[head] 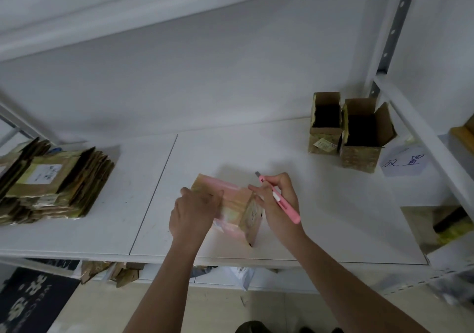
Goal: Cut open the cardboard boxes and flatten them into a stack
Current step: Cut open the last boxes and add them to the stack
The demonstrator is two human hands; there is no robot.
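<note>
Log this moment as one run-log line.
left hand presses box | right hand holds pink cutter | flattened stack left | two open boxes right

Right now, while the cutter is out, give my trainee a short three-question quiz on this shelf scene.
1. True or false: the right hand holds the pink cutter with its blade pointing away from the person.
2. Which hand rests on the box being worked? A left hand, B right hand only, C neither.
3. Fill in: the flattened stack lies on the ____ side of the shelf, and two open boxes stand at the far right.

Key: 1 true. 2 A, the left hand lies over its top. 3 left.
</note>
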